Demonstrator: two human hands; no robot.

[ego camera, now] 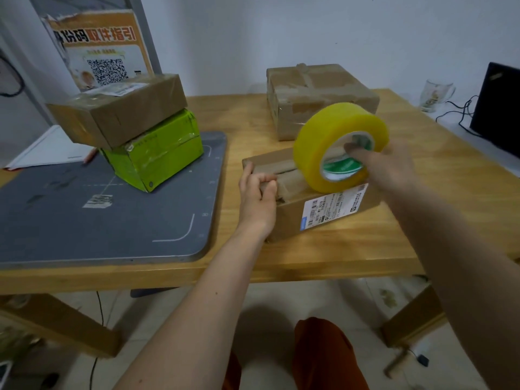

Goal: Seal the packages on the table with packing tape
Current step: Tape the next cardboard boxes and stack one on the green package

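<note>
At frame centre on the desk [323, 249], the left hand [257, 198] grips the light, stiff box [318, 209] while the right hand [391, 167] hooks the tape roll [318, 153] by its core, the best hold.

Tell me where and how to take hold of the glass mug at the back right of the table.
Take the glass mug by its handle, which sticks out on the right, coming in from the right side above the black cables. It stands upright and apart from the boxes, so a grip around the body from the front would also work.
</note>
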